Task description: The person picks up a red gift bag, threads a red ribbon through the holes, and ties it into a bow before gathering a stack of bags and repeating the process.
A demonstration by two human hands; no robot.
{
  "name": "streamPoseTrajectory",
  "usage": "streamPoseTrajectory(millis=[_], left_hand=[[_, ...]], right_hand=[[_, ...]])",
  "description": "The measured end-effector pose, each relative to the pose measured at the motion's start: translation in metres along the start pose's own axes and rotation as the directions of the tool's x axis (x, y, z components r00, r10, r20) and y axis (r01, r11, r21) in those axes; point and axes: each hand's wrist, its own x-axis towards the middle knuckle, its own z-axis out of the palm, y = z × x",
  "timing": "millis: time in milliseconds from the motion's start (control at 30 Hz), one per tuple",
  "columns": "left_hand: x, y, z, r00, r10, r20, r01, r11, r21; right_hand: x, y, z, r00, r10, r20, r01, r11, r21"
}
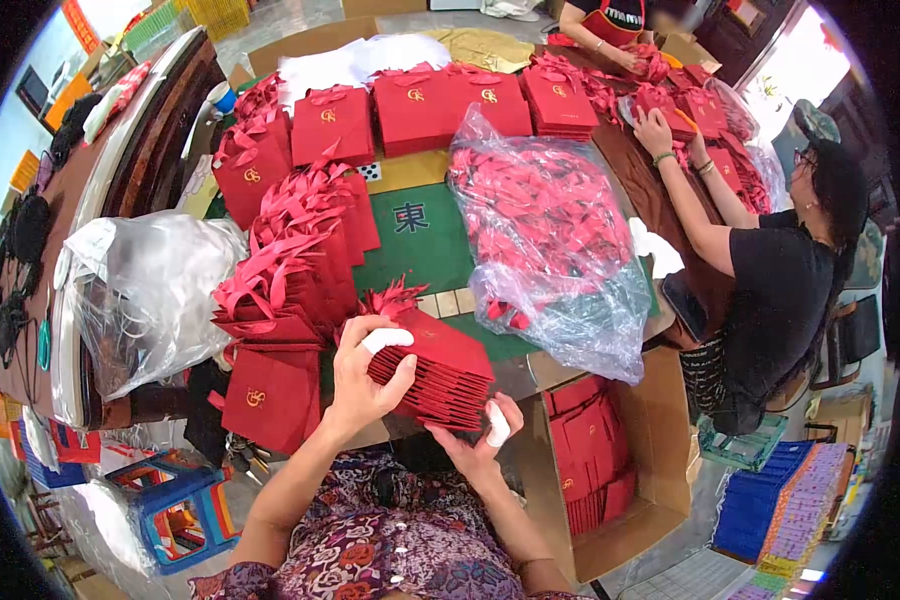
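Observation:
A thick stack of red paper bags (440, 365) is held between my two hands at the near table edge, its layered edges facing me. My left hand (370, 370) grips its left side, with white wrapping on a finger. Against the lower right corner rests my right hand (482, 435), its fingers curled at the stack and one also wrapped in white. Red ribbons stick up behind the stack. To the left stand more red bags with ribbons (280, 270). A clear plastic bag full of red ribboned pieces (550, 220) lies to the right on the green mat (420, 240).
An open cardboard box (663, 450) holding red bags stands below the table at right. Bag stacks (450, 105) line the far side. A co-worker (785, 270) handles bags at right; another (615, 30) works beyond. White plastic (155, 290) lies left.

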Motion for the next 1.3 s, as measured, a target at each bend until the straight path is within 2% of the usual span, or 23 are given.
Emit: streamPoseTrajectory(millis=[67,300,367,400,467,500,533,600,633,733,767,800,867,900,933,1000,1067,1133,1200,1233,1267,1300], left_hand=[[0.000,0.000,0.000,1.000,-0.001,-0.001,0.001,1.000,-0.003],[0.002,0.002,0.000,1.000,-0.011,0.000,0.011,1.000,-0.003],[0.002,0.003,-0.001,1.000,-0.011,-0.001,0.011,1.000,0.001],[0.003,0.004,-0.001,1.000,-0.005,-0.005,0.005,1.000,0.007],[0.004,0.004,-0.001,1.000,0.000,-0.016,0.000,1.000,0.017],[0.004,0.003,0.001,1.000,0.001,-0.027,0.000,1.000,0.030],[0.005,0.003,0.002,0.999,0.003,-0.040,-0.001,0.999,0.043],[0.008,0.007,0.003,0.996,0.015,-0.083,-0.011,0.999,0.052],[0.008,0.009,0.002,0.997,0.009,-0.081,-0.005,0.999,0.050],[0.012,0.015,0.000,0.997,0.018,-0.077,-0.016,0.999,0.034],[0.010,0.007,0.002,0.995,0.026,-0.093,-0.023,0.999,0.033],[0.011,0.003,0.003,0.994,0.031,-0.108,-0.028,0.999,0.032],[0.012,0.000,0.004,0.994,0.006,-0.106,-0.004,1.000,0.026],[0.014,0.001,0.004,0.995,-0.018,-0.096,0.020,1.000,0.017],[0.015,0.000,0.003,0.994,-0.015,-0.109,0.017,1.000,0.019],[0.017,-0.002,0.003,0.997,0.010,-0.074,-0.013,0.999,-0.041],[0.012,0.004,-0.006,0.996,-0.037,-0.087,0.031,0.997,-0.075],[0.007,0.019,-0.022,0.972,0.027,-0.233,0.002,0.993,0.121],[-0.017,0.028,-0.029,0.944,-0.021,-0.330,0.049,0.996,0.077],[-0.038,0.024,-0.026,0.936,-0.143,-0.323,0.141,0.990,-0.027],[-0.057,0.021,-0.022,0.918,-0.260,-0.300,0.231,0.964,-0.130],[-0.066,0.024,-0.019,0.882,-0.443,-0.159,0.355,0.848,-0.393]], right_hand=[[0.002,-0.001,-0.001,0.999,0.038,0.026,-0.038,0.999,-0.018],[0.010,0.005,-0.003,0.991,0.018,0.136,-0.019,1.000,0.004],[0.022,0.000,-0.002,0.978,0.161,0.136,-0.179,0.975,0.135],[0.032,0.002,-0.002,0.978,0.158,0.139,-0.177,0.974,0.139],[0.050,0.010,-0.004,0.946,0.091,0.311,-0.163,0.963,0.215],[0.048,0.019,0.003,0.948,0.088,0.305,-0.189,0.929,0.319],[0.040,0.033,0.009,0.949,0.077,0.307,-0.181,0.928,0.325],[0.028,0.049,0.016,0.936,-0.006,0.353,-0.170,0.868,0.466],[0.021,0.045,0.021,0.951,0.068,0.301,-0.230,0.807,0.544],[0.017,0.044,0.020,0.958,0.048,0.284,-0.191,0.844,0.501],[0.016,0.042,0.020,0.942,0.100,0.319,-0.251,0.843,0.475],[0.015,0.042,0.022,0.941,0.090,0.325,-0.247,0.842,0.480],[0.014,0.042,0.030,0.909,0.189,0.371,-0.392,0.688,0.611],[0.018,0.035,0.029,0.879,0.263,0.398,-0.475,0.568,0.673],[0.022,0.034,0.026,0.882,0.250,0.400,-0.468,0.570,0.675],[0.024,0.033,0.019,0.791,0.339,0.509,-0.577,0.691,0.436],[0.023,0.028,0.018,0.819,0.338,0.465,-0.544,0.717,0.437],[0.032,0.025,0.019,0.847,0.333,0.415,-0.507,0.740,0.441],[0.043,0.024,0.019,0.958,0.139,0.250,-0.259,0.791,0.555],[0.052,0.026,0.023,0.993,-0.006,0.115,-0.057,0.845,0.532],[0.066,0.025,0.020,0.994,-0.014,0.106,-0.045,0.844,0.534],[0.083,0.020,0.013,0.980,-0.158,0.120,0.091,0.896,0.435]])
